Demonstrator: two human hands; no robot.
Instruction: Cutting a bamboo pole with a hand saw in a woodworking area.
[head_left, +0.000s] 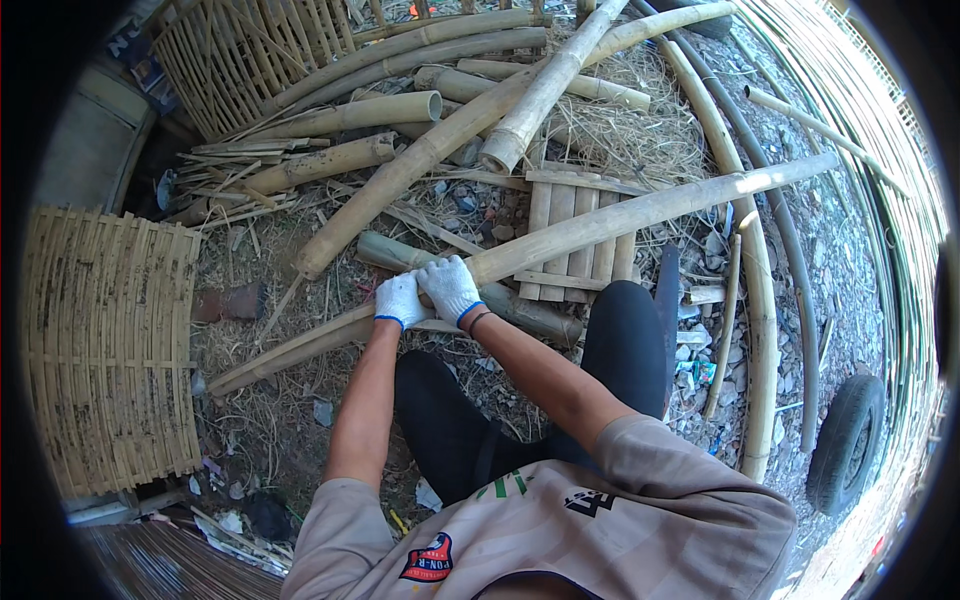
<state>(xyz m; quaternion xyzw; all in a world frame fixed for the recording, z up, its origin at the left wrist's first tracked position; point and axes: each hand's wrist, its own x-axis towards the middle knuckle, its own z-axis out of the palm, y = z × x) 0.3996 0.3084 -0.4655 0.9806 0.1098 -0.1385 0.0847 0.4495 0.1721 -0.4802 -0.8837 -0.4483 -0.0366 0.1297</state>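
Observation:
A long bamboo pole (640, 212) runs slantwise in front of me, from the lower left up to the far right. Its left part (290, 357) looks split lengthwise. Both my hands wear white knit gloves with blue cuffs and sit side by side, closed on the pole near the split. My left hand (400, 301) is nearer the split end; my right hand (449, 288) touches it on the right. The fingertips are partly hidden. A shorter, thick bamboo piece (530, 313) lies crosswise beneath the pole, close to my hands.
More bamboo poles (415, 160) are heaped at the far side. A small slatted bamboo panel (572, 225) lies ahead. A dark flat blade (667, 300) stands by my right knee. Woven bamboo panel (110, 350) at left; tyre (846, 445) and long curved pole (757, 330) at right.

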